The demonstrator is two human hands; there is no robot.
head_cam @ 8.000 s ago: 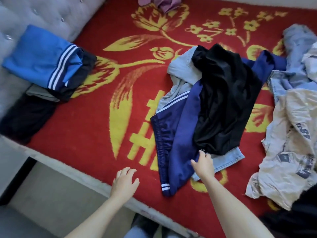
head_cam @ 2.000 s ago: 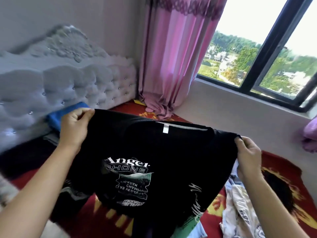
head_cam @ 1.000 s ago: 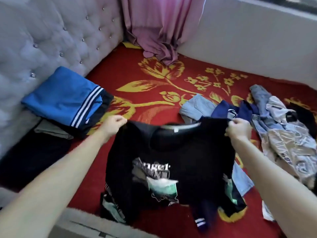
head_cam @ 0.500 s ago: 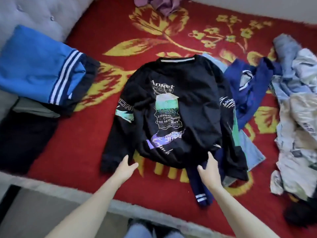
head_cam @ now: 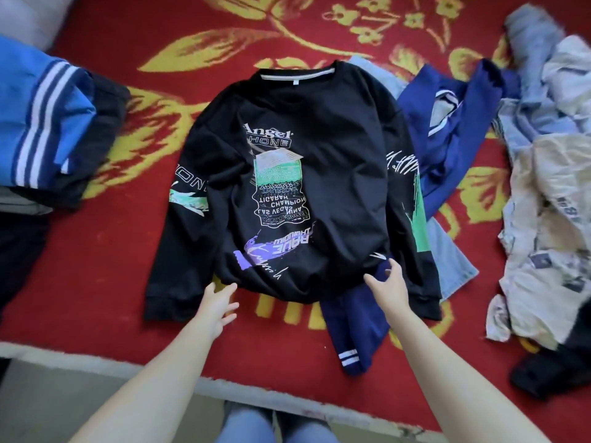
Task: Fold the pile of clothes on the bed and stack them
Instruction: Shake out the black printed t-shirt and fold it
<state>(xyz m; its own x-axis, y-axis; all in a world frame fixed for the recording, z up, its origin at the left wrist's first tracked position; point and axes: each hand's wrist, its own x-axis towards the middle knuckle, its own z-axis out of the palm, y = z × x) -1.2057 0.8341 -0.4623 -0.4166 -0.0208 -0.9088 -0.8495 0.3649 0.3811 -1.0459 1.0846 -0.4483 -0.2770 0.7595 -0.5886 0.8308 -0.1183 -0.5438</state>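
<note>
We see a black sweatshirt spread flat on the bed, front up, in the middle of the red and yellow cover. Its collar points to the far side and its hem to the near edge. Both sleeves lie straight down along the body, cuffs close to the near edge. The chest print shows white, green and purple lettering.

The left hand is low over the cover just before the left part of the hem, fingers loosely stretched and gripping nothing. We cannot tell whether the fingertips touch the cloth. The right hand is at the right part of the hem, fingers spread and relaxed. It lies over the navy trousers that stick out from under the sweatshirt toward the near edge, and it holds nothing either.

Under the sweatshirt's right side lie light jeans and a dark blue top. Toward the bed's right edge we see a heap of pale crumpled clothes, with a dark garment at its near end. By the left edge sits a folded stack, a blue piece with white stripes on top and dark pieces below, apart from the sweatshirt's left sleeve. The person's knees show below the near edge.
</note>
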